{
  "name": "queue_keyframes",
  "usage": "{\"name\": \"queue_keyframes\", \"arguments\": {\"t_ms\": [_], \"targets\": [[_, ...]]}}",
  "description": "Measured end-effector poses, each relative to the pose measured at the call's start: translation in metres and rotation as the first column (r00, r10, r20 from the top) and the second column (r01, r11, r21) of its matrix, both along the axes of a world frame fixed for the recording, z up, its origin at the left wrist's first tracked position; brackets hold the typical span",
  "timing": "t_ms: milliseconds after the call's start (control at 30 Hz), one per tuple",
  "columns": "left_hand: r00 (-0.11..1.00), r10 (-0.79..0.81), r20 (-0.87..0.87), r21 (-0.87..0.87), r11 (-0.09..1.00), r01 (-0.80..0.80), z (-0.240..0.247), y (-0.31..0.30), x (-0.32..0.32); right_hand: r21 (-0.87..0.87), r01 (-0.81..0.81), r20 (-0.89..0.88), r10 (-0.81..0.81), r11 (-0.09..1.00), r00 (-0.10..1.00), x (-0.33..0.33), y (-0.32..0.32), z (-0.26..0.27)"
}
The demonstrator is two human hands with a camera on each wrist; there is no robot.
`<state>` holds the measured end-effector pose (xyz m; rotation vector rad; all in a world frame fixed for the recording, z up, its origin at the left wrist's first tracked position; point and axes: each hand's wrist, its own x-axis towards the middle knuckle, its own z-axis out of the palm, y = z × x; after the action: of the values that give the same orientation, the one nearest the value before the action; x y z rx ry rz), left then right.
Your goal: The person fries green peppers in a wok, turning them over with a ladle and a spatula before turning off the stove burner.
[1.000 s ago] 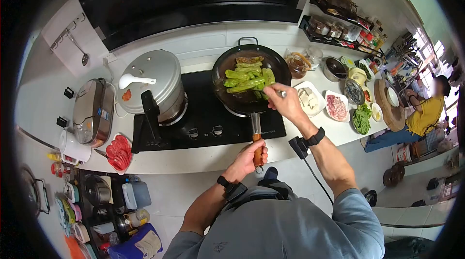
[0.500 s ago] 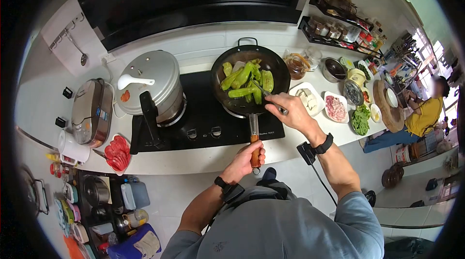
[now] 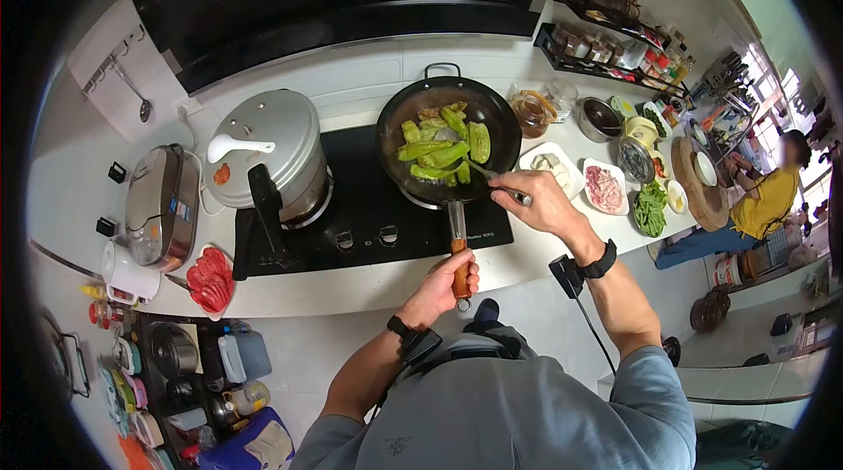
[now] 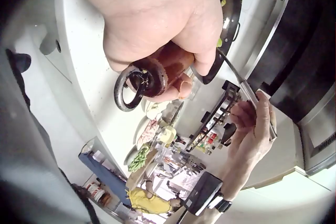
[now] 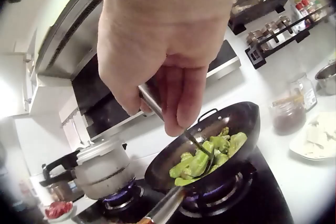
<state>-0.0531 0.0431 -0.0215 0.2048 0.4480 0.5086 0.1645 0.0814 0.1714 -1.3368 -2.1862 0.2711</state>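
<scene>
Green peppers [image 3: 439, 152] lie in a dark wok [image 3: 505, 132] on the right burner. My left hand [image 3: 436, 288] grips the wok's wooden handle [image 3: 460, 270]; in the left wrist view the fingers wrap round that handle [image 4: 170, 66]. A metal utensil [image 3: 518, 197] is in the grasp of my right hand [image 3: 546, 206]. From the right wrist view, the utensil's thin shaft [image 5: 197, 142] runs down among the peppers [image 5: 202, 162], its head partly hidden by them. Blue flame shows under the wok.
A pressure cooker [image 3: 268, 145] with a white spoon on its lid occupies the left burner. Right of the stove stand jars, a plate of white pieces [image 3: 553, 167], sliced meat [image 3: 604, 187] and green vegetables [image 3: 651, 209]. Sliced red food [image 3: 211, 280] sits left. Someone in yellow [image 3: 766, 204] is far right.
The peppers have shifted about and lie differently in the wok. My right hand has moved down and right from above the wok. My left hand keeps its grip on the handle.
</scene>
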Motion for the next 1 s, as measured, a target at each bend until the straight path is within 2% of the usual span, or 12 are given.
{"name": "queue_keyframes", "arguments": {"t_ms": [233,400,600,1000], "targets": [[1.0,0.011,0.003,0.004,1.0,-0.011,0.0,0.0,0.0,-0.051,-0.051,-0.006,0.051,0.997,0.999,0.006,-0.014,0.025],[1.0,0.014,-0.001,0.005,1.0,-0.014,0.001,0.0,0.0,-0.071,-0.119,0.093,0.125,0.99,0.988,0.008,-0.029,0.031],[1.0,0.006,-0.021,0.01,1.0,-0.006,0.004,0.0,0.0,-0.088,-0.14,-0.013,0.139,0.986,0.99,0.012,-0.036,0.025],[1.0,0.012,-0.015,-0.013,1.0,-0.012,0.002,0.003,0.0,-0.014,-0.153,0.008,0.153,0.988,0.988,0.004,-0.063,0.05]]}}
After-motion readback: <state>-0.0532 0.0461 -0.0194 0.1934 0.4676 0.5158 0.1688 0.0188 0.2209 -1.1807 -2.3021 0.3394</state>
